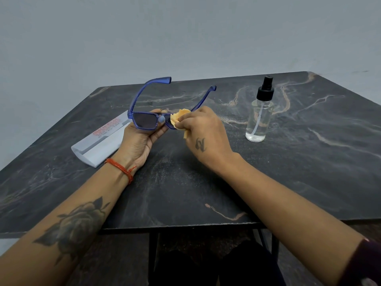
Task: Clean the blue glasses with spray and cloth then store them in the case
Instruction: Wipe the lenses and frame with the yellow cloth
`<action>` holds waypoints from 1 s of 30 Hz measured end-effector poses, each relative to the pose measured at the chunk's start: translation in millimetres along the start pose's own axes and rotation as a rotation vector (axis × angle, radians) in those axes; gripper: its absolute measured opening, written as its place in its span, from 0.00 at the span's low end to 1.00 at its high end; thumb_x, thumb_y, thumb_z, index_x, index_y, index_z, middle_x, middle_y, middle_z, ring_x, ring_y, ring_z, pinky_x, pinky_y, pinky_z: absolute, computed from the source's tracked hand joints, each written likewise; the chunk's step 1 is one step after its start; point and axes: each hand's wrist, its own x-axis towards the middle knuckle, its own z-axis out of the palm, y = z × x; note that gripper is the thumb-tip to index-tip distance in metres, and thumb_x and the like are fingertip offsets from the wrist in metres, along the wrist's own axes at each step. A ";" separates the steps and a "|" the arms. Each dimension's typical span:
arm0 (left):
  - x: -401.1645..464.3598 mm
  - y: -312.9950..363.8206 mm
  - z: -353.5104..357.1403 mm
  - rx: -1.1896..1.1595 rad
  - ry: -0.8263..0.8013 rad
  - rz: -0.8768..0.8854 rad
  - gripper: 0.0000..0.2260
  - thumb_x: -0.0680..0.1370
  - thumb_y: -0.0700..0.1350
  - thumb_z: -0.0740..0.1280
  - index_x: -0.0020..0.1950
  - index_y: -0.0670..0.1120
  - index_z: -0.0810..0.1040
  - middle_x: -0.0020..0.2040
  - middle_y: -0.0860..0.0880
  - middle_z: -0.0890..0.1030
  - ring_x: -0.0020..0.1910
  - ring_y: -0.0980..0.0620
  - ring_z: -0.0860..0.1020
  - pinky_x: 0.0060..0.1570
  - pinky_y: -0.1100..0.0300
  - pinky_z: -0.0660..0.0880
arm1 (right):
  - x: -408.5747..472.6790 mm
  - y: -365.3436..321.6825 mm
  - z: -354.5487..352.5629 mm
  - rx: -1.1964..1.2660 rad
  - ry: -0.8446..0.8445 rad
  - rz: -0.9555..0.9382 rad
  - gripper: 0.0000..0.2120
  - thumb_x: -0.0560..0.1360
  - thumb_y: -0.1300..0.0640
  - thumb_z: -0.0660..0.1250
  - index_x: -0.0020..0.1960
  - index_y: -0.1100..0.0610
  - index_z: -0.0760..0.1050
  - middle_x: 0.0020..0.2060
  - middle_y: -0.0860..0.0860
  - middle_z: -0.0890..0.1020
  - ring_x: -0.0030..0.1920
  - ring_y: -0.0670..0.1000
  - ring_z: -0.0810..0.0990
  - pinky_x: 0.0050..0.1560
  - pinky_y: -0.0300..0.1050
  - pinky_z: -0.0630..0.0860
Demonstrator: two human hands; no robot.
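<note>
White case (103, 141) lies flat on the dark marble table (309, 162), just left of and behind the left hand (140, 139). Left hand grips the blue glasses (144, 120) at the bridge, thumb over the front, temples open and pointing away. Right hand (204, 133) pinches a yellow cloth (178, 118) against the right lens, touching the frame. Spray bottle (259, 116) stands upright, right of the right hand, apart from it.
</note>
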 end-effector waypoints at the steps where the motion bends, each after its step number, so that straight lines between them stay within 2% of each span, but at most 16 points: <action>1: 0.2 0.1 -0.4 -0.003 0.005 -0.001 0.08 0.73 0.31 0.65 0.43 0.43 0.78 0.39 0.50 0.85 0.42 0.53 0.83 0.41 0.64 0.79 | -0.6 -0.1 -0.9 -0.052 0.007 0.000 0.15 0.67 0.71 0.66 0.49 0.60 0.83 0.47 0.53 0.84 0.46 0.57 0.74 0.36 0.46 0.72; 3: 0.8 0.5 -0.7 -0.011 0.003 -0.002 0.10 0.72 0.31 0.65 0.40 0.45 0.81 0.39 0.50 0.85 0.43 0.53 0.83 0.41 0.63 0.79 | -1.5 -1.0 -1.6 -0.122 0.014 -0.007 0.15 0.68 0.71 0.65 0.50 0.59 0.82 0.48 0.52 0.84 0.46 0.56 0.73 0.33 0.42 0.65; 5: 1.2 0.6 -0.5 -0.002 -0.009 0.001 0.13 0.72 0.31 0.65 0.36 0.46 0.83 0.39 0.49 0.85 0.42 0.53 0.83 0.41 0.63 0.79 | -1.2 -1.7 0.7 -0.146 -0.002 -0.022 0.18 0.69 0.71 0.62 0.54 0.59 0.80 0.51 0.53 0.82 0.48 0.56 0.71 0.33 0.42 0.62; 9: 1.4 -0.3 -0.6 -0.002 -0.003 0.004 0.08 0.72 0.31 0.66 0.41 0.43 0.80 0.40 0.49 0.84 0.43 0.53 0.83 0.42 0.62 0.79 | 1.2 -2.7 6.6 -0.035 -0.031 -0.021 0.21 0.68 0.72 0.61 0.58 0.60 0.77 0.55 0.55 0.79 0.53 0.57 0.70 0.40 0.47 0.72; 14: 2.6 -1.6 -4.1 0.015 -0.015 -0.015 0.07 0.71 0.33 0.66 0.48 0.39 0.78 0.43 0.48 0.84 0.46 0.51 0.82 0.44 0.62 0.79 | 3.0 -2.3 12.2 0.092 -0.047 -0.019 0.24 0.66 0.74 0.65 0.60 0.58 0.77 0.55 0.56 0.78 0.57 0.58 0.71 0.50 0.48 0.72; 19: 3.0 -2.1 -4.7 -0.010 0.016 -0.032 0.07 0.72 0.31 0.65 0.47 0.40 0.77 0.41 0.49 0.85 0.44 0.51 0.83 0.42 0.62 0.79 | 3.2 -2.9 10.9 0.182 0.005 0.019 0.19 0.66 0.75 0.66 0.52 0.60 0.81 0.47 0.56 0.81 0.51 0.59 0.75 0.47 0.51 0.75; 23: 2.4 -2.0 -3.2 0.003 0.012 -0.015 0.07 0.73 0.31 0.65 0.45 0.41 0.78 0.40 0.49 0.85 0.43 0.52 0.83 0.41 0.63 0.79 | 1.8 -4.4 3.7 0.149 0.016 0.058 0.15 0.66 0.73 0.66 0.47 0.59 0.83 0.44 0.55 0.83 0.48 0.59 0.76 0.45 0.53 0.75; 30: 3.1 -1.9 -3.7 0.003 0.006 -0.016 0.07 0.73 0.31 0.65 0.46 0.41 0.78 0.41 0.48 0.85 0.43 0.51 0.83 0.41 0.62 0.79 | 1.0 -7.2 1.2 0.105 0.001 0.059 0.14 0.68 0.72 0.66 0.49 0.59 0.82 0.47 0.54 0.82 0.50 0.57 0.75 0.47 0.50 0.73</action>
